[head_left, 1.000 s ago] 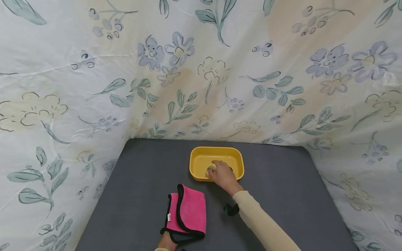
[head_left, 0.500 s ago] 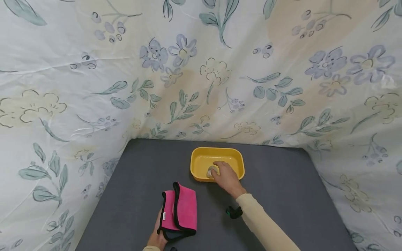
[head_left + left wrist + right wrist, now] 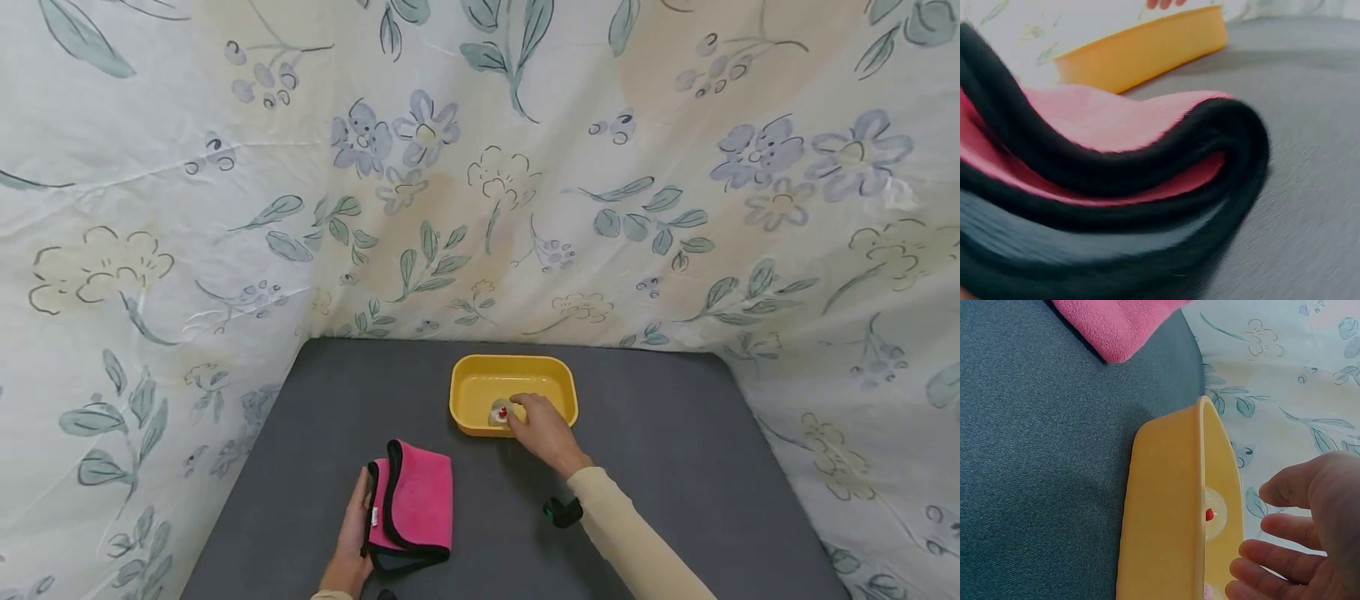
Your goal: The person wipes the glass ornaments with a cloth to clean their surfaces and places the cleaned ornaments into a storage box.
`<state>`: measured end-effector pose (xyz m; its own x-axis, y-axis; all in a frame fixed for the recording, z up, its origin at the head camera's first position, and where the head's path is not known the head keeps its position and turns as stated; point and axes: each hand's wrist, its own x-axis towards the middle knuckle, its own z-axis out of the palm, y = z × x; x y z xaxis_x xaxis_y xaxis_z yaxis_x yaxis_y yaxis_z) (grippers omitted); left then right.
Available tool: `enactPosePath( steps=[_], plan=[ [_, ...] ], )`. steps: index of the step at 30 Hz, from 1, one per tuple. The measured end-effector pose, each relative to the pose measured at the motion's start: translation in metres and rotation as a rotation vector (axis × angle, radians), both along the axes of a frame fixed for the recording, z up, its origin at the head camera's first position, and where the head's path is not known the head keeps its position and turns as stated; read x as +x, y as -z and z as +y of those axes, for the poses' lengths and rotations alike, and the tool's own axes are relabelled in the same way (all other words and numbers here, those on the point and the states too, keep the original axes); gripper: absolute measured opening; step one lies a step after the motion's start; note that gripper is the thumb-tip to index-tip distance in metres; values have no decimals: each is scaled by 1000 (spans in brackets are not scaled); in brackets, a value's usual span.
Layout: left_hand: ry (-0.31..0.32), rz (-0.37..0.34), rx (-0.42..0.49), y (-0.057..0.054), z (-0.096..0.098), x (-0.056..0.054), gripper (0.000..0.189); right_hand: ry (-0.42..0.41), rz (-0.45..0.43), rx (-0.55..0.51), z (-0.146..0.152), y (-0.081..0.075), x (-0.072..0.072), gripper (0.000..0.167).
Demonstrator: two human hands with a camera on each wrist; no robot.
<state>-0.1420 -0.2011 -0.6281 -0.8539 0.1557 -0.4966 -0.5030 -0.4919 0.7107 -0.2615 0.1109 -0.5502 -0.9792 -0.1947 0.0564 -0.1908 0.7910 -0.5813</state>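
Observation:
In the head view my left hand [image 3: 351, 529] holds a folded pink cloth [image 3: 422, 500] with black edging and a small white tag. My hand lies along its left side, with some fingers hidden by the cloth. The left wrist view shows the cloth's thick layered fold [image 3: 1116, 169] up close. My right hand [image 3: 546, 433] hovers over the front right of a yellow tray [image 3: 551, 364], its fingers loosely bent and apart. A small whitish round piece with a red spot [image 3: 498, 414] sits in the tray beside my thumb. In the right wrist view nothing is between my fingers [image 3: 1285, 562].
A dark grey table surface [image 3: 660, 467] lies under everything, with floral fabric [image 3: 517, 208] hanging at the back and sides. Inside the tray, the right wrist view also shows a bit of something pinkish white [image 3: 1209, 592]. A black strap [image 3: 562, 512] is at my right wrist.
My left hand has moved left with the pink cloth, and more of the hand shows. My right hand has stayed over the tray, shifting slightly; the red-spotted piece is more visible beside it.

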Motion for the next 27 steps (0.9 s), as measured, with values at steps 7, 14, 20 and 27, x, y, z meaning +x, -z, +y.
enactPosePath(
  steps=[7,14,20,27],
  plan=[
    [109,74,-338,4,-30,-5,90,8,-26,4,0,0,0,37],
    [118,225,-443,-5,-52,-25,68,0,-56,-8,3,2,-3,41],
    [74,281,-988,-31,-63,-44,50,2,-175,-249,11,8,-1,47],
    [-46,374,-568,-58,-57,-54,54,52,-455,-978,31,17,3,69]
  ],
)
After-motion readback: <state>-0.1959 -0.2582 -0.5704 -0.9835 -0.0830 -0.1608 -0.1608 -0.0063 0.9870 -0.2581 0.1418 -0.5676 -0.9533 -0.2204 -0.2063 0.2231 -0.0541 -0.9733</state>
